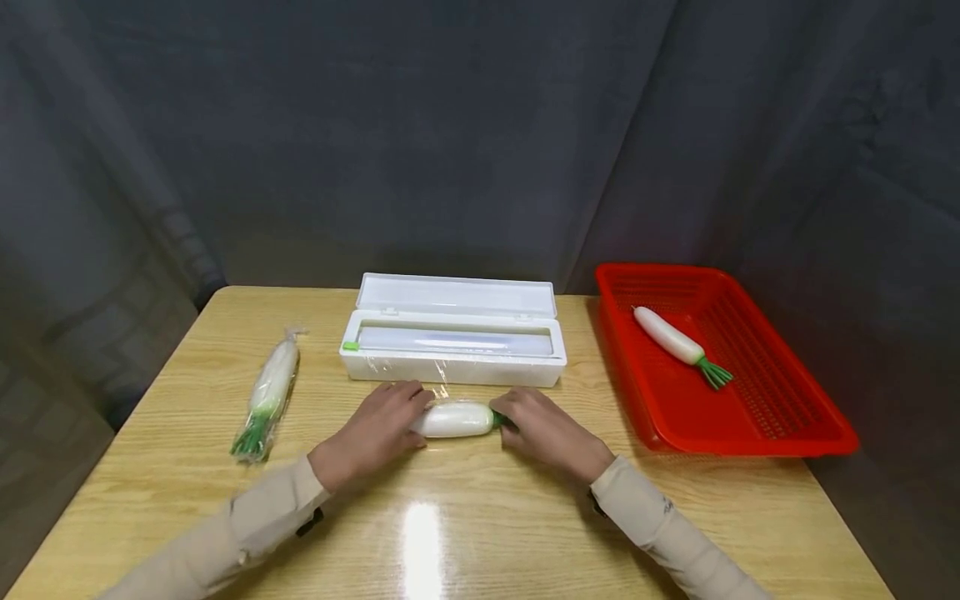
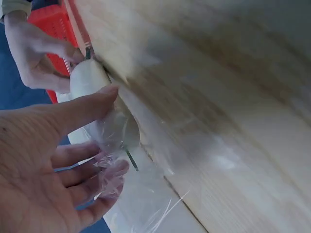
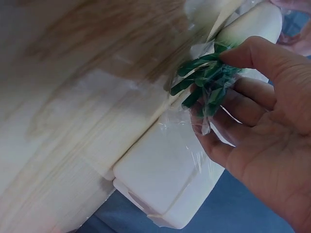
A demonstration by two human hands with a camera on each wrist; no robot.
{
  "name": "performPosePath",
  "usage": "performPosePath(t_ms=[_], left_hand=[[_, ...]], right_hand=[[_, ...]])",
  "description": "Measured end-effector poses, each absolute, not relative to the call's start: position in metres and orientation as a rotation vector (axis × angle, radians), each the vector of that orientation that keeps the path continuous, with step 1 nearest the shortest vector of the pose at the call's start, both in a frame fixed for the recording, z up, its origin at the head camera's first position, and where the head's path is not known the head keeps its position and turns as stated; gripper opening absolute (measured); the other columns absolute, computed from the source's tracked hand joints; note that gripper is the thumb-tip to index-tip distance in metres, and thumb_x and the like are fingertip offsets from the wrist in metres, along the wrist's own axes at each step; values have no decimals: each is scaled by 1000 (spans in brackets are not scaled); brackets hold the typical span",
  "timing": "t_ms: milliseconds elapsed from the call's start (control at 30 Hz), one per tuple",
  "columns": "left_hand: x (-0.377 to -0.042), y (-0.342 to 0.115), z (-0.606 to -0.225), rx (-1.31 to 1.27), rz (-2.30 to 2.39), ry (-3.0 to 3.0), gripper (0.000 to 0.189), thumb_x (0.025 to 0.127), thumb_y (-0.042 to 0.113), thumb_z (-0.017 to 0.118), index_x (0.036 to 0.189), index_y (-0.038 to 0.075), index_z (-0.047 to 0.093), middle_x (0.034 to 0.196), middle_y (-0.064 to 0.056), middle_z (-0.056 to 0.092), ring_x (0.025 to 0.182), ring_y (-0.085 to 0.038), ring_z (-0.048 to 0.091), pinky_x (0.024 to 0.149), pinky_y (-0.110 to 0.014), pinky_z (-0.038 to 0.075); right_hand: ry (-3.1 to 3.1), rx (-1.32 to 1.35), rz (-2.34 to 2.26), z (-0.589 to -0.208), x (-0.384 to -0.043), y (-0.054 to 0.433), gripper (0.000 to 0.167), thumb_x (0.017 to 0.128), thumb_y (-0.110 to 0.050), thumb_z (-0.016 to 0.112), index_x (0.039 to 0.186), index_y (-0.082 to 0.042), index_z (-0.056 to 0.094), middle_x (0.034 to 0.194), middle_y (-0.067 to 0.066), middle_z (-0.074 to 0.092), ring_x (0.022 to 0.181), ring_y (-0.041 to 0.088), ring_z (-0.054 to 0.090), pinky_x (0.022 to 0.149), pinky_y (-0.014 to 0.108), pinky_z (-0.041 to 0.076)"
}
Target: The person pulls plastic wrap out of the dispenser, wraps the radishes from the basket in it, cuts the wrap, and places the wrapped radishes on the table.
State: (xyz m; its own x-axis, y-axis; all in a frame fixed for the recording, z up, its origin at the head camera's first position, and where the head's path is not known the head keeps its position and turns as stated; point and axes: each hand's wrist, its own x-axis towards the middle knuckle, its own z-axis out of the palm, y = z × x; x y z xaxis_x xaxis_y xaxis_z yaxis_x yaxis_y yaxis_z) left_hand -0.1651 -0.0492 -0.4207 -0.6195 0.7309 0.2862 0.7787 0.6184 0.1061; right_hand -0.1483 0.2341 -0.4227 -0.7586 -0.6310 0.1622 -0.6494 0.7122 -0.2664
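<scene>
Between both hands a white radish (image 1: 456, 419) with green stalks lies sideways on the table, in clear plastic film. My left hand (image 1: 386, 425) grips its root end, thumb on the near side; loose film (image 2: 112, 179) bunches at those fingers in the left wrist view. At the stalk end, my right hand (image 1: 546, 433) pinches the film-covered green stalks (image 3: 206, 80) between thumb and fingers. Just behind stands a white film dispenser (image 1: 453, 371) with its lid raised, a roll of film (image 1: 453, 340) inside and a green slider (image 1: 350, 346) at its left end.
On the left of the table lies another radish (image 1: 273, 379) wrapped in film. A red plastic basket (image 1: 637, 383) stands at the right, with an unwrapped radish (image 1: 667, 335) in it. A dark curtain (image 1: 420, 150) hangs behind the table (image 1: 510, 533).
</scene>
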Motion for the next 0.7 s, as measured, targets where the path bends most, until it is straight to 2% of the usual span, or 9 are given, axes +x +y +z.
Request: performPosePath(t_ms=[200, 433, 600, 700], left_hand=[[-161, -43, -424, -1260, -360, -2580, 53, 80, 22, 92, 121, 4, 64, 119, -11, 68, 110, -29, 66, 93, -47, 53], [-163, -40, -430, -1277, -371, -2566, 47, 81, 14, 91, 116, 5, 62, 112, -7, 67, 98, -24, 66, 86, -40, 56], [-169, -40, -431, -1294, -367, -2558, 42, 82, 9, 89, 114, 4, 63, 108, -9, 67, 92, -25, 67, 83, -40, 58], [-174, -41, -430, -1298, -373, -2571, 38, 83, 8, 87, 113, 3, 65, 106, -9, 68, 90, -24, 68, 81, -40, 59]], right_hand=[[-2857, 1063, 438, -422, -148, 233, 15, 87, 3, 70, 90, -10, 64, 82, -3, 60, 82, 15, 56, 75, 31, 47], [-2869, 1072, 454, -419, -148, 233, 12, 90, 1, 69, 97, -8, 69, 94, 2, 67, 89, 17, 60, 78, 32, 52], [-2788, 1060, 388, -417, -142, 230, 29, 90, -2, 76, 118, -3, 70, 112, 8, 68, 103, 23, 64, 91, 38, 56], [-2703, 1063, 364, -417, -141, 227, 39, 88, -5, 79, 126, -4, 67, 116, 8, 67, 106, 24, 64, 96, 40, 54]])
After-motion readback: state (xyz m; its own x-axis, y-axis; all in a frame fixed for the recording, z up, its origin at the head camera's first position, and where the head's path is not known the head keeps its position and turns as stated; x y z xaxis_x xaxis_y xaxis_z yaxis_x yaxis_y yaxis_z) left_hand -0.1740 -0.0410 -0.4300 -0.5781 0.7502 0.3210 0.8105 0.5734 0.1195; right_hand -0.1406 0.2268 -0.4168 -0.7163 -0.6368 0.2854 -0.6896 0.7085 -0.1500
